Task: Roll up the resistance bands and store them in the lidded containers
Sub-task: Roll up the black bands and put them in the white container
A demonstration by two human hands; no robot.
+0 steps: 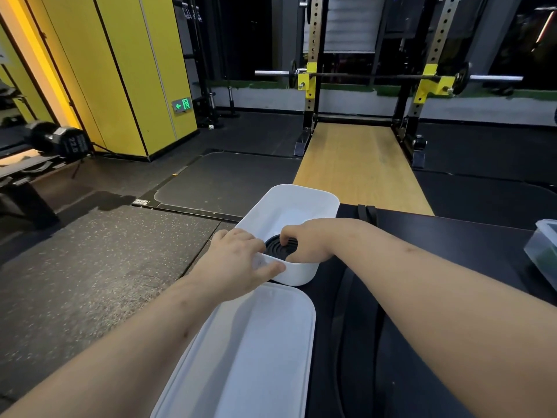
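We note the white container (301, 203) open on the dark tabletop (452, 236), dead centre. The rolled band (278, 247), a black coil, sits inside at its 6 o'clock end. The right hand (307, 239) reaches in from 3 o'clock, fingers curled down around the coil and holding it. The left hand (238, 260) grips the container's rim at 7 o'clock, thumb along the outer wall. We log the white lid (256, 342) lying flat just beyond 6 o'clock, and a clear container (542, 251) well off at 3 o'clock.
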